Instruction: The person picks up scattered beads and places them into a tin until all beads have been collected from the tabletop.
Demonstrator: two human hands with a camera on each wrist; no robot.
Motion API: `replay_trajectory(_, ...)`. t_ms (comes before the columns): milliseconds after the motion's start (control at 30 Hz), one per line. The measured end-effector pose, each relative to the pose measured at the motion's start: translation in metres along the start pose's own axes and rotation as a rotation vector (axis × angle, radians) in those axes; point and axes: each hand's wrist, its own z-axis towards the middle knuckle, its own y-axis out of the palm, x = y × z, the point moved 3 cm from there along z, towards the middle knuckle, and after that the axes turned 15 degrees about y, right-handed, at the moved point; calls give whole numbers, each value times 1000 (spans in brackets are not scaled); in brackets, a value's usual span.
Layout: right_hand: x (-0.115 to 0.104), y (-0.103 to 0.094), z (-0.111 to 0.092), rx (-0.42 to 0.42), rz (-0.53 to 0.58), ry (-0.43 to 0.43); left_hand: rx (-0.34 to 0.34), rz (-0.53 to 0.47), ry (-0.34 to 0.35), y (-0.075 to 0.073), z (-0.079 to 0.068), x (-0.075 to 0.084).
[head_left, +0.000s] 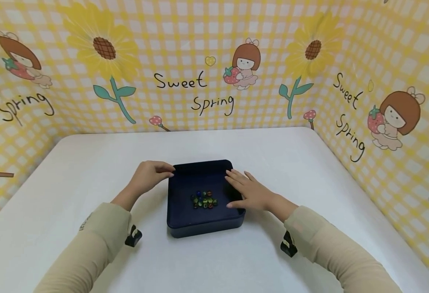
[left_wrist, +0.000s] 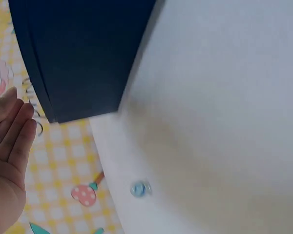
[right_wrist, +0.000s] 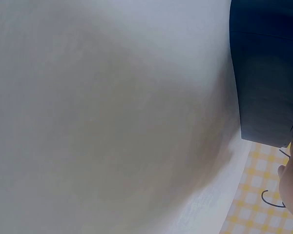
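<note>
A dark blue square tray [head_left: 205, 230] with low walls sits on the white table. Several glass marbles [head_left: 204, 200], green, blue and reddish, lie clustered on its floor. My left hand [head_left: 149, 176] is at the tray's far left corner, fingertips right at the rim. In the left wrist view, the left hand's fingers [left_wrist: 20, 141] are nearly straight and the thumb lies close to them. On the right side, my right hand [head_left: 254, 192] reaches over the rim with fingers extended and thumb spread apart. Only part of that hand [right_wrist: 292, 185] shows in the right wrist view.
A small clear bluish round piece [left_wrist: 139, 188] lies on the table beyond the tray in the left wrist view. The white tabletop [head_left: 273, 150] ends at a yellow checked backdrop [head_left: 185, 49] behind and on both sides.
</note>
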Motion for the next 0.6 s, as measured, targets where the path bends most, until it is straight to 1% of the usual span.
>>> replay_trajectory(100,1,1,-1,3,-3,-1,38,12,-31,-6,-3,-7)
replay_trajectory(200,1,1,-1,10,-6,-5,46,25,-59,-9,-7,-15)
replay_trajectory(400,1,1,0,7,-2,-5,-2,31,-124,-13,-16,-32)
replay_trajectory(600,0,2,1,10,-1,-6,-47,44,-159,-19,-26,-45)
